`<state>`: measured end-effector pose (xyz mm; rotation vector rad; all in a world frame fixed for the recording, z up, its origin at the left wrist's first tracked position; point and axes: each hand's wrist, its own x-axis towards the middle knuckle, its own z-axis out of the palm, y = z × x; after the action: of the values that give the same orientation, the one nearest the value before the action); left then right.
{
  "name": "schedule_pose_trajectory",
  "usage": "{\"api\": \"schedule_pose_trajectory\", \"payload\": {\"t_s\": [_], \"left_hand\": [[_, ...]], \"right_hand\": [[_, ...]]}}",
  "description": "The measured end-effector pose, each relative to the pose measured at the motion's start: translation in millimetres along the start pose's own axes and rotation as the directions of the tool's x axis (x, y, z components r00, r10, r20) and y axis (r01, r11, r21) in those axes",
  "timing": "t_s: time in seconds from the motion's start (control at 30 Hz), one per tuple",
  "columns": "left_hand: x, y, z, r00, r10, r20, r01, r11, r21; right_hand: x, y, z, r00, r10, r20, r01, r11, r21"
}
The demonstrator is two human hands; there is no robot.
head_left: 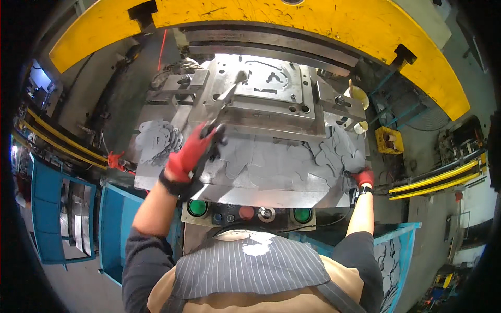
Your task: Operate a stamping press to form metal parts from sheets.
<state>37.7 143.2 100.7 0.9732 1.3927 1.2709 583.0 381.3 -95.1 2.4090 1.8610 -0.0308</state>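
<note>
My left hand (pixel 187 156), in a red glove, is closed round the dark handle of a long metal hand tool (pixel 225 99), slightly blurred. Its rounded tip reaches over the lower die (pixel 269 78), a bright steel block with holes and cut-out shapes. At the table's right edge, my right hand (pixel 364 177), also red-gloved, has its fingers curled at the edge of a flat grey metal piece (pixel 342 156) among overlapping ones; the fingertips are partly hidden. More flat grey pieces (pixel 255 159) spread across the table in front of the die.
A pile of grey pieces (pixel 156 141) lies at the table's left. The yellow press frame (pixel 292 15) arches above the die. Green buttons (pixel 197 207) sit on the control panel at the near edge. Blue bins (pixel 117 224) stand left and right; a yellow crate (pixel 389 140) is farther right.
</note>
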Motion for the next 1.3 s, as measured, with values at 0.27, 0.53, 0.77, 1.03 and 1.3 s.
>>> {"api": "schedule_pose_trajectory", "payload": {"t_s": [0.27,0.53,0.77,1.03,1.3], "left_hand": [[150,8,48,0.957,0.186,0.224,-0.265,0.873,0.41],[176,-11,55,0.969,0.183,0.164,-0.245,0.766,0.594],[164,-11,58,0.978,0.122,0.167,-0.182,0.893,0.413],[157,-4,68,0.977,0.045,0.207,-0.103,0.954,0.281],[142,36,50,0.972,0.157,0.175,-0.152,0.987,-0.044]], "right_hand": [[-5,-5,-14,0.973,0.063,0.221,-0.072,0.997,0.031],[-6,-4,-11,0.989,0.059,0.137,-0.066,0.997,0.049],[-12,-18,-26,0.978,0.154,0.143,-0.165,0.984,0.063],[-3,-9,-15,0.999,-0.045,0.017,0.046,0.999,-0.011],[-17,-16,-27,0.999,-0.026,0.045,0.022,0.996,0.09]]}}
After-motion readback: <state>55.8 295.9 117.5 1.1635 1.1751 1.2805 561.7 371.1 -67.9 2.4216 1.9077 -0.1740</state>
